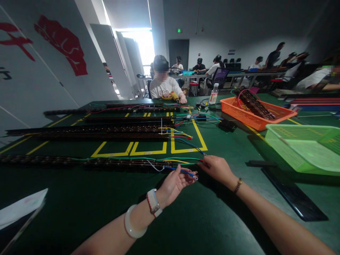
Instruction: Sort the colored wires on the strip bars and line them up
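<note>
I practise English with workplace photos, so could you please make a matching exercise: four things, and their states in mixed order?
1. Left hand
2. Right hand
3. Orange basket
4. Bottle

A. standing upright
B. open, a blue wire across it
C. bearing a dark bundle
D. closed at the red tip of a green wire

Pairs: 1-B, 2-D, 3-C, 4-A

I handle a blue wire (189, 173) with smooth plastic insulation and a shiny metal terminal (196, 178). My bangle (128, 221) is glossy; the green basket (305, 159) is translucent plastic.
</note>
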`<state>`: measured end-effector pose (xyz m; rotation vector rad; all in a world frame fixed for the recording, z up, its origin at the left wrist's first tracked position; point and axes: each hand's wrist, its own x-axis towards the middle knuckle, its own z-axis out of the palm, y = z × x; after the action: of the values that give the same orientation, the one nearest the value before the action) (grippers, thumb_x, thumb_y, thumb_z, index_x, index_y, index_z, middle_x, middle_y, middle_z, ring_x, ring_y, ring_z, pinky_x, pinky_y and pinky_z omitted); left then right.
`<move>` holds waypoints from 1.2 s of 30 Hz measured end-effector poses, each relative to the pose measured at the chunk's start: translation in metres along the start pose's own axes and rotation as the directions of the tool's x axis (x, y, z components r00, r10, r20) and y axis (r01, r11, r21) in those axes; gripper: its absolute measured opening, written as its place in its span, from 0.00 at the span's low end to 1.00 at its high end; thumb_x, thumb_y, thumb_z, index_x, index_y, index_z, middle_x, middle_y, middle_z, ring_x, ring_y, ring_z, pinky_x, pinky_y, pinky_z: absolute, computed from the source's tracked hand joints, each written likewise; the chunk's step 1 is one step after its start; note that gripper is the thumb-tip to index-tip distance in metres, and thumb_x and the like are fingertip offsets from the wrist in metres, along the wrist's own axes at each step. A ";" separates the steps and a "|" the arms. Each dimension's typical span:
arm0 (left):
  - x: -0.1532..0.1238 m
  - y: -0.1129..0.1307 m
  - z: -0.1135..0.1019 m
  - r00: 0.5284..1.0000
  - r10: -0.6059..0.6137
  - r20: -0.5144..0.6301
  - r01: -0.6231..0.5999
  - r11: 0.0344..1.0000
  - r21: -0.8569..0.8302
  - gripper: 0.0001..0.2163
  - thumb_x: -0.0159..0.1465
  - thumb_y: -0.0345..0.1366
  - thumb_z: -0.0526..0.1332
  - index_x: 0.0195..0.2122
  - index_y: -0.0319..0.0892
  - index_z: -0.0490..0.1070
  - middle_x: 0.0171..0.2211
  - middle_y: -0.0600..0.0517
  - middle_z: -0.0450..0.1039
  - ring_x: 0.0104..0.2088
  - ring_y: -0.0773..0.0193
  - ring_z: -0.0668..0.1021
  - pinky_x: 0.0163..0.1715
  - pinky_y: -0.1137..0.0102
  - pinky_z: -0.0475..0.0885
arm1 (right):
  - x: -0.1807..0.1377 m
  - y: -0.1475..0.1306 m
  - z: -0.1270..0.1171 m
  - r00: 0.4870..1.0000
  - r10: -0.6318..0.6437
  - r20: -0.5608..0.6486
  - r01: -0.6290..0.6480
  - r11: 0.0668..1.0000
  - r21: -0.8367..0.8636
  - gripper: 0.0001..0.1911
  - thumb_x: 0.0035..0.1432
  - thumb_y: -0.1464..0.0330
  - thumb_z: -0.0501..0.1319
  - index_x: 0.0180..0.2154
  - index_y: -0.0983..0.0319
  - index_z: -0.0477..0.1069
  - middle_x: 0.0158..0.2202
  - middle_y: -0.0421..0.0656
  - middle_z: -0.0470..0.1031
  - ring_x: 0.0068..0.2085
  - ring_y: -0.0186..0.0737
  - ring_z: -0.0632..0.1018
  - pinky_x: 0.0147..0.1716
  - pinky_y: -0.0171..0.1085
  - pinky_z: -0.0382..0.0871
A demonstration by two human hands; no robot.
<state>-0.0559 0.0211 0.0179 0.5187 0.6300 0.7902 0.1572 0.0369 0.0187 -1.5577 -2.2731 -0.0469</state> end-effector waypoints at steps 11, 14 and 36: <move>0.001 0.000 -0.002 0.999 -0.045 0.019 0.045 0.999 -0.002 0.21 0.64 0.48 0.50 0.35 0.34 0.71 0.34 0.42 0.75 0.37 0.60 0.77 0.47 0.62 0.66 | -0.001 0.000 0.010 0.987 -0.022 0.157 0.032 0.997 -0.064 0.20 0.61 0.57 0.54 0.23 0.61 0.69 0.22 0.44 0.72 0.22 0.35 0.68 0.22 0.35 0.49; 0.001 -0.001 -0.002 0.999 -0.033 0.025 0.033 0.999 0.010 0.21 0.64 0.48 0.50 0.34 0.34 0.72 0.34 0.42 0.76 0.38 0.60 0.77 0.48 0.61 0.66 | -0.002 -0.002 0.006 0.993 -0.047 0.111 0.054 0.997 -0.055 0.22 0.62 0.56 0.52 0.22 0.61 0.69 0.22 0.45 0.72 0.23 0.36 0.69 0.23 0.36 0.50; -0.001 -0.001 0.000 0.984 -0.094 0.153 0.052 0.965 0.258 0.22 0.65 0.48 0.49 0.39 0.32 0.72 0.38 0.37 0.76 0.40 0.55 0.78 0.47 0.58 0.67 | -0.004 -0.030 0.001 0.997 0.052 0.047 -0.064 0.950 0.305 0.20 0.62 0.57 0.51 0.24 0.61 0.67 0.23 0.40 0.70 0.27 0.35 0.69 0.29 0.34 0.56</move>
<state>-0.0561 0.0193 0.0172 0.7819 0.5960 0.5927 0.1309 0.0215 0.0219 -1.4687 -2.1373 0.3400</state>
